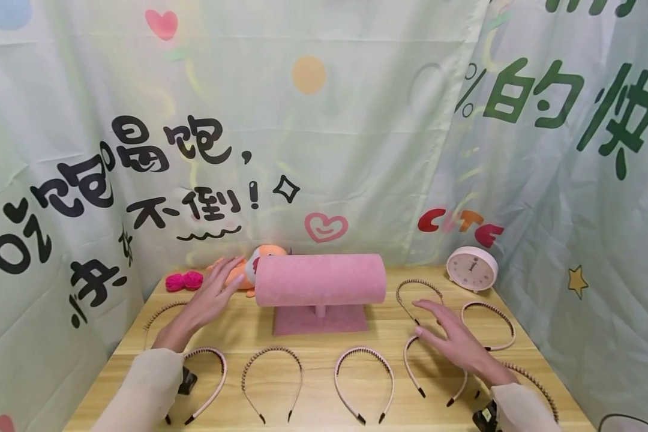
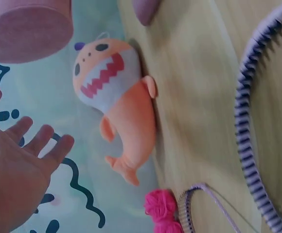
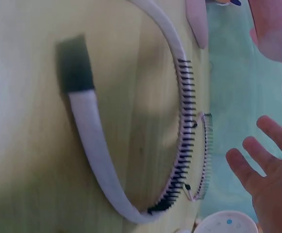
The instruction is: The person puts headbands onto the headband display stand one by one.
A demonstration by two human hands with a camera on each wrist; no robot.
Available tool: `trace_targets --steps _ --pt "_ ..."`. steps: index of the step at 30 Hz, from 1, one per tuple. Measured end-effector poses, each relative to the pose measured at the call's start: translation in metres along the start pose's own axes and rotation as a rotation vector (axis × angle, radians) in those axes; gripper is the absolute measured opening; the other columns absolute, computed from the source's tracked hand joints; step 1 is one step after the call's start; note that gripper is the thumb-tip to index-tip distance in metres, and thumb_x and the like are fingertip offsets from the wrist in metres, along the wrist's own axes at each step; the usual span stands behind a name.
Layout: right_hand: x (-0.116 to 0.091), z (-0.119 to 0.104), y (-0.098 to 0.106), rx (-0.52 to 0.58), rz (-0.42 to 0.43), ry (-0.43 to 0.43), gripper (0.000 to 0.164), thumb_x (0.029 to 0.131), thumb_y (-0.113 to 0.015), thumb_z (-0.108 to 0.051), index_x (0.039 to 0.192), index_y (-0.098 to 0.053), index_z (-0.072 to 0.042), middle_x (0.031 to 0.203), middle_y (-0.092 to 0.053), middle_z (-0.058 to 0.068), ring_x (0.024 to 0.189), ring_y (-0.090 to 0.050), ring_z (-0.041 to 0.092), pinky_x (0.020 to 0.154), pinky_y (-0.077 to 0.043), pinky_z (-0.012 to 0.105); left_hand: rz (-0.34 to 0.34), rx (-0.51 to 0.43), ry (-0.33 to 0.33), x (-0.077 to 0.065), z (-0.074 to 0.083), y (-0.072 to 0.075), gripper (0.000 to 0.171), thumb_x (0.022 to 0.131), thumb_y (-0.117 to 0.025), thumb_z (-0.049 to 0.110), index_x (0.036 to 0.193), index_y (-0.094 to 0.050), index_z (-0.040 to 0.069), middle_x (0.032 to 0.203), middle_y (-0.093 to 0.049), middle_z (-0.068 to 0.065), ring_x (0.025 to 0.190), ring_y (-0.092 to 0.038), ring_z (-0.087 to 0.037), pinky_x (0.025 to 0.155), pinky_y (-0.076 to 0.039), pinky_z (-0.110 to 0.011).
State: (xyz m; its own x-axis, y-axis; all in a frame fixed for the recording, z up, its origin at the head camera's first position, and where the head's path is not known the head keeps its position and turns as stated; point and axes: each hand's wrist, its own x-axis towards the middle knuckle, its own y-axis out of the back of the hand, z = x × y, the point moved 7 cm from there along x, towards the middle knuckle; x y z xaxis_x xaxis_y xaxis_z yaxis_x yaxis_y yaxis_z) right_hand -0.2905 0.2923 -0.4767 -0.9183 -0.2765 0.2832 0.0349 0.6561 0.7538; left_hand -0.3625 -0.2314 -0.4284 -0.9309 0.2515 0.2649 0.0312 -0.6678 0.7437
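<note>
A pink cylindrical headband stand (image 1: pixel 321 281) with a flat base is at the middle of the table, its roll bare. My left hand (image 1: pixel 207 300) hovers left of it with fingers extended, in front of an orange shark plush (image 2: pixel 129 116); it holds nothing. On the right, my right hand (image 1: pixel 456 339) is held above several headbands with its fingers spread and nothing in them. Under it lies a pale pink headband (image 3: pixel 185 111) with comb teeth and black tips. Two more headbands lie front centre, a thin brown one (image 1: pixel 272 350) and a pink one (image 1: pixel 364 350).
Bright pink yarn balls (image 1: pixel 184 281) sit at the back left. A round pink clock (image 1: pixel 472 268) stands at the back right. Further headbands lie along both sides, among them a pink one (image 1: pixel 222 366) by my left sleeve. Printed curtains enclose the table's back and sides.
</note>
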Motion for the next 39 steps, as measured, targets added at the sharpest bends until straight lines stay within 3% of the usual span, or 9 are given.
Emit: trace_targets --steps 3,6,11,16,19,30,39 --pt "0.0 -0.004 -0.007 0.009 -0.018 0.024 0.052 0.109 -0.069 -0.028 0.157 -0.054 -0.017 0.161 -0.053 0.018 0.145 -0.051 0.043 0.109 -0.05 0.067 -0.018 -0.08 -0.022 0.005 0.007 -0.004 0.059 0.119 -0.04 0.045 0.173 -0.031 0.023 0.179 -0.025 -0.018 0.164 -0.021 -0.05 0.121 -0.024 -0.081" --pt "0.0 -0.008 -0.015 0.014 -0.029 0.058 0.047 0.108 -0.071 -0.026 0.153 -0.058 -0.019 0.158 -0.056 0.017 0.143 -0.054 0.044 0.107 -0.051 0.068 -0.036 -0.149 -0.04 0.008 0.013 -0.008 0.057 0.119 -0.042 0.041 0.173 -0.03 0.027 0.177 -0.028 -0.017 0.161 -0.028 -0.049 0.121 -0.03 -0.078" --pt "0.002 -0.015 -0.028 0.032 -0.054 0.133 0.04 0.106 -0.073 -0.02 0.145 -0.064 -0.023 0.155 -0.06 0.011 0.142 -0.056 0.042 0.108 -0.052 0.064 -0.046 -0.174 -0.054 0.012 0.018 -0.014 0.057 0.118 -0.044 0.043 0.172 -0.029 0.036 0.175 -0.032 -0.015 0.159 -0.033 -0.048 0.12 -0.032 -0.079" --pt "0.003 -0.02 -0.042 0.139 -0.134 0.192 0.037 0.108 -0.069 -0.011 0.144 -0.063 -0.016 0.153 -0.06 0.018 0.138 -0.06 0.027 0.102 -0.059 0.046 -0.056 -0.226 -0.085 0.016 0.024 -0.02 0.057 0.117 -0.048 0.041 0.171 -0.032 0.031 0.176 -0.031 -0.014 0.158 -0.036 -0.045 0.121 -0.041 -0.068" --pt "0.003 -0.023 -0.049 0.172 -0.18 0.226 0.036 0.108 -0.067 -0.008 0.144 -0.063 -0.012 0.153 -0.059 0.024 0.136 -0.061 0.023 0.098 -0.06 0.041 -0.056 -0.259 -0.106 0.019 0.026 -0.023 0.055 0.117 -0.05 0.036 0.169 -0.036 0.026 0.174 -0.033 -0.014 0.157 -0.039 -0.04 0.122 -0.042 -0.063" --pt "0.004 -0.039 -0.065 0.142 -0.248 0.34 0.03 0.109 -0.067 -0.011 0.138 -0.066 -0.006 0.146 -0.063 0.027 0.122 -0.066 0.028 0.095 -0.06 0.04 -0.083 -0.318 -0.102 0.029 0.03 -0.035 0.051 0.118 -0.05 0.033 0.166 -0.039 0.018 0.176 -0.03 -0.014 0.161 -0.034 -0.043 0.123 -0.036 -0.069" --pt "0.009 -0.038 -0.077 0.175 -0.344 0.318 0.023 0.112 -0.064 -0.019 0.133 -0.072 -0.015 0.144 -0.065 0.022 0.13 -0.065 0.032 0.103 -0.058 0.043 -0.071 -0.369 -0.081 0.033 0.028 -0.04 0.049 0.117 -0.051 0.035 0.164 -0.042 0.024 0.173 -0.036 -0.014 0.154 -0.044 -0.047 0.118 -0.042 -0.069"
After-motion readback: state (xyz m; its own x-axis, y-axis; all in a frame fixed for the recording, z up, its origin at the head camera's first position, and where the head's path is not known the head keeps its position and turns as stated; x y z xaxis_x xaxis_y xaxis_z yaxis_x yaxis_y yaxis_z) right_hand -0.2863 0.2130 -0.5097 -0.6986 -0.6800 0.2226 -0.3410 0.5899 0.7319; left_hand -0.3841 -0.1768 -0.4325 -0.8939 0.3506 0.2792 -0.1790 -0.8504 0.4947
